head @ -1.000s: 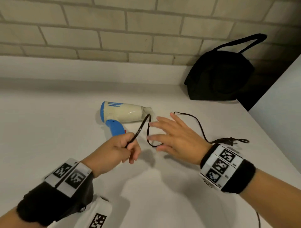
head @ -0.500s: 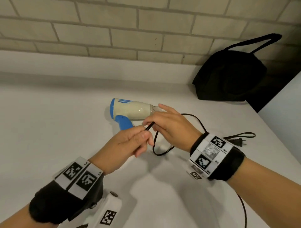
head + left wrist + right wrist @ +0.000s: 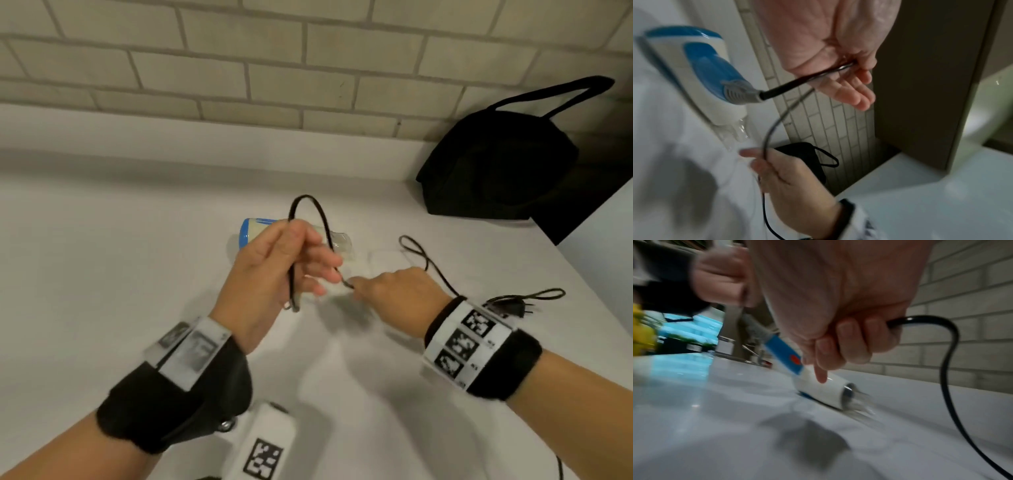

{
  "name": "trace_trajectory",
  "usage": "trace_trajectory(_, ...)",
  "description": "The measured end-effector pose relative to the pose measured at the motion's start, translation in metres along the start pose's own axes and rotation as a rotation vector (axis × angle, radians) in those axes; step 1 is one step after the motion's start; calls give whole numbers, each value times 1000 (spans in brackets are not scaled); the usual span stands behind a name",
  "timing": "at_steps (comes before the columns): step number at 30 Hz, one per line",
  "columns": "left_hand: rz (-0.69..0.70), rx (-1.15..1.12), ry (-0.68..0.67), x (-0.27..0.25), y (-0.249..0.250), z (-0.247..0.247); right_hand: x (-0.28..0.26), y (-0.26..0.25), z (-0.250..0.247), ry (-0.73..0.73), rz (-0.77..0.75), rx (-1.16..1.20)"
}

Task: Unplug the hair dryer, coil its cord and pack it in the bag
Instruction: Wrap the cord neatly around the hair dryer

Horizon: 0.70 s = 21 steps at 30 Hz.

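Along the back of the white counter (image 3: 102, 274) runs a low ledge under a brick wall (image 3: 274, 51); broad bare surface lies to the left, while the right edge drops off near the plug (image 3: 513, 308). A black bag (image 3: 493, 164) slumps in the far right corner against the wall. The hair dryer (image 3: 329, 240) lies on its side mid-counter, partly hidden behind the left hand (image 3: 274, 270), whose fingers curl round a raised loop of cord (image 3: 308, 202). The right hand (image 3: 394, 291) pinches the cord just beside it. Only the left wrist view shows the grey strain relief (image 3: 740, 92) at the blue handle.
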<state>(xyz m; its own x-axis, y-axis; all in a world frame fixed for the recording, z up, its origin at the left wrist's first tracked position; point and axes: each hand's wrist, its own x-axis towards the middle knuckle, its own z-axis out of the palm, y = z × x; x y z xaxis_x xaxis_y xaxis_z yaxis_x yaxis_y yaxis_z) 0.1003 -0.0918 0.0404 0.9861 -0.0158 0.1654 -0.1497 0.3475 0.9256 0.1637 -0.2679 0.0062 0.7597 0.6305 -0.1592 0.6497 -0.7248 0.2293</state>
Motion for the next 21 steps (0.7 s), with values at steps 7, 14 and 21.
trace_trajectory(7,130,173,99,14,-16,10,-36,-48,-17,95,-193,186)
trace_trajectory(14,36,441,-251,-5,-44,11,-43,-44,-14,290,-210,63)
trace_trajectory(21,-112,605,-268,-12,-45,3,-47,-33,-25,365,-211,412)
